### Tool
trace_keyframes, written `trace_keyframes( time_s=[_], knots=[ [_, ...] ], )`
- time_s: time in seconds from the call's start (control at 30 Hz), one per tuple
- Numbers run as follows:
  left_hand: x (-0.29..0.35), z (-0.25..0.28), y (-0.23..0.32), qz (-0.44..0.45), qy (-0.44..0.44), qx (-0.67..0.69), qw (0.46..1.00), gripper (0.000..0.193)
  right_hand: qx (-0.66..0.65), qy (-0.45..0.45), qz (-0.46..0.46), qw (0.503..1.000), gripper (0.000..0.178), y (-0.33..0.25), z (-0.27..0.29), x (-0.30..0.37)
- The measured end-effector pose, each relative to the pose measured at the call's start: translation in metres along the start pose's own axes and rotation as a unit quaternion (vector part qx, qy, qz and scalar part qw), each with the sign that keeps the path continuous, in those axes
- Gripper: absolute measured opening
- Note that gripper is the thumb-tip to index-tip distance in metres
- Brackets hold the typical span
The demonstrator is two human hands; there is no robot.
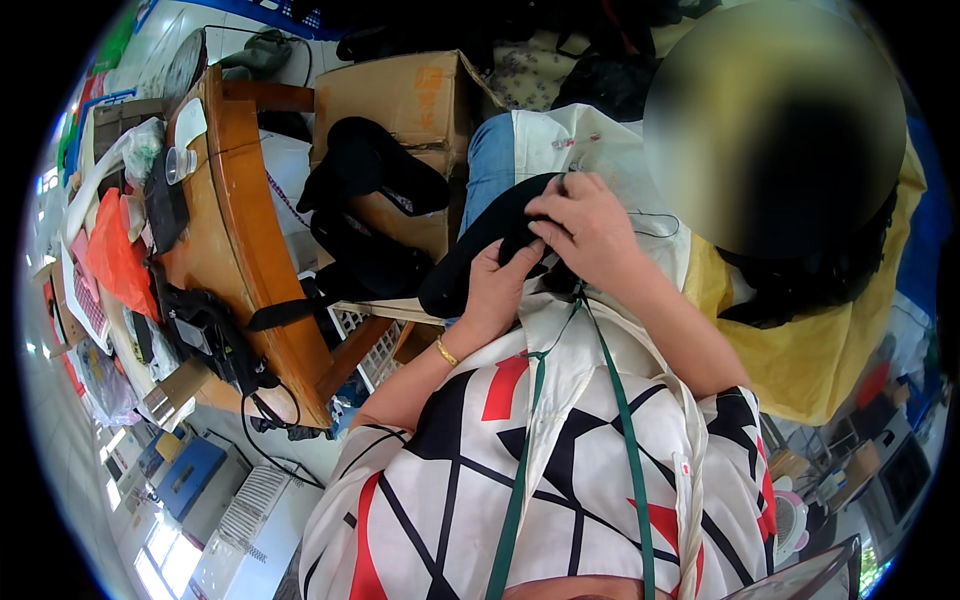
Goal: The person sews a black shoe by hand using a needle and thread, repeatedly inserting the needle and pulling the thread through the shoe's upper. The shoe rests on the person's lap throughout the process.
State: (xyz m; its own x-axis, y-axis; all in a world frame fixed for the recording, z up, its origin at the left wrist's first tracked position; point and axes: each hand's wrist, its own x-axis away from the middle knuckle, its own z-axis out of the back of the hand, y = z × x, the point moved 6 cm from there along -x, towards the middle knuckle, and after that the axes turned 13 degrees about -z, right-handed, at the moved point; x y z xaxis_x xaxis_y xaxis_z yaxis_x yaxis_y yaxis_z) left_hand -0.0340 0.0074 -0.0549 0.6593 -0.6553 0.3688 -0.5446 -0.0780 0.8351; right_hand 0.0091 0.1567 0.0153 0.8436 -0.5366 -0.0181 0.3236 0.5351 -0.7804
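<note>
A black, shoe-shaped cloth piece lies across my lap, over the white apron. My left hand grips its near side, thumb pressed on top. At its right end, the fingers of my right hand are bent and pinched against the black edge. Whether a needle is between them is too small to tell. A thin dark thread loops over the apron just right of my right hand. To the left, several similar black cloth shoes rest on and against a cardboard box.
The cardboard box stands ahead on the left. A wooden table runs along my left, with a black bag and an orange-red plastic bag on it. Yellow cloth spreads to my right, with another person, blurred, above it.
</note>
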Motion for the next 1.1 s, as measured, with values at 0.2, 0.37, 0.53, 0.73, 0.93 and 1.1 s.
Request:
trace_keyframes(
  time_s=[0.2, 0.37, 0.53, 0.73, 0.93, 1.1],
  knots=[
    [-0.001, -0.006, -0.001, 0.0, -0.018, -0.081, 0.997, 0.013, -0.118, 0.161, 0.003, 0.98, 0.011, 0.026, 0.02, -0.013],
    [-0.009, -0.012, 0.009, -0.03, 0.009, -0.146, 0.989, 0.017, -0.391, -0.295, -0.339, 0.803, 0.02, 0.022, 0.007, 0.02],
    [-0.035, -0.018, 0.039, -0.138, -0.142, -0.401, 0.894, 0.034, -0.579, 0.122, -0.318, 0.741, 0.01, 0.112, 0.159, 0.02],
    [-0.057, -0.089, 0.058, -0.201, -0.478, -0.584, 0.624, 0.037, -0.562, 0.602, -0.137, 0.551, 0.018, 0.277, 0.382, 0.175],
    [-0.037, -0.109, 0.017, -0.221, -0.545, -0.599, 0.543, 0.022, -0.238, 0.656, -0.242, 0.674, 0.014, 0.255, 0.333, 0.232],
    [-0.022, -0.105, 0.039, -0.369, -0.416, -0.579, 0.597, 0.028, -0.203, 0.636, -0.262, 0.698, 0.015, 0.282, 0.302, 0.264]
  ],
)
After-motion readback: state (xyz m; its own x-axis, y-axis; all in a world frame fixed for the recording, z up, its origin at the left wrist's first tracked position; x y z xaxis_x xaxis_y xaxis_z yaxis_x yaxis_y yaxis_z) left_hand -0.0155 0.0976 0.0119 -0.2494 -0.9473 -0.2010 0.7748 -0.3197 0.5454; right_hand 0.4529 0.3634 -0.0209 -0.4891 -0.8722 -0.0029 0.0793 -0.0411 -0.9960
